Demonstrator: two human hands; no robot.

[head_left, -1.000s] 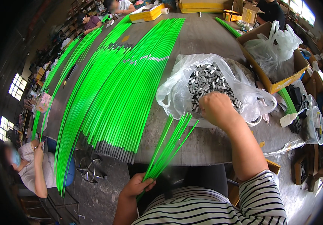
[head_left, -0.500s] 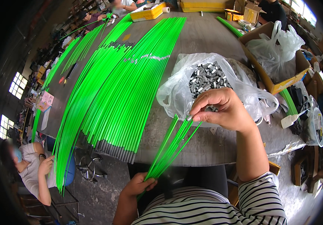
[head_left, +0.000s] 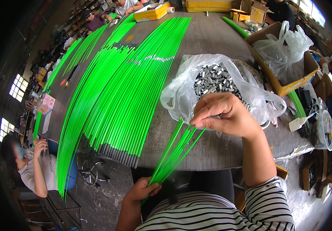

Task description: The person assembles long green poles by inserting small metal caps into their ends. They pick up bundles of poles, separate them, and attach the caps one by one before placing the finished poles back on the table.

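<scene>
Low in the middle, my left hand [head_left: 145, 188] is closed around a loose bundle of thin green rods [head_left: 171, 156], whose upper ends fan out toward the table's front edge. My right hand [head_left: 227, 115] pinches with thumb and forefinger at the tip of one of these rods, on a small grey cap mostly hidden by the fingertips. Just behind that hand, a clear plastic bag [head_left: 183, 79] lies opened on the table, holding many small grey and silver caps [head_left: 214, 79].
Long green rods [head_left: 135, 100] cover the table's left half, many with dark grey end caps [head_left: 118, 154]. A cardboard box [head_left: 283, 86] with a plastic bag stands at right. Yellow bins [head_left: 152, 14] are at the back. A co-worker [head_left: 42, 169] sits at left; others sit far left.
My right hand has shifted slightly left and down along the rod tip, and the cap shows less. My left hand stays put. The co-worker at left has raised a hand.
</scene>
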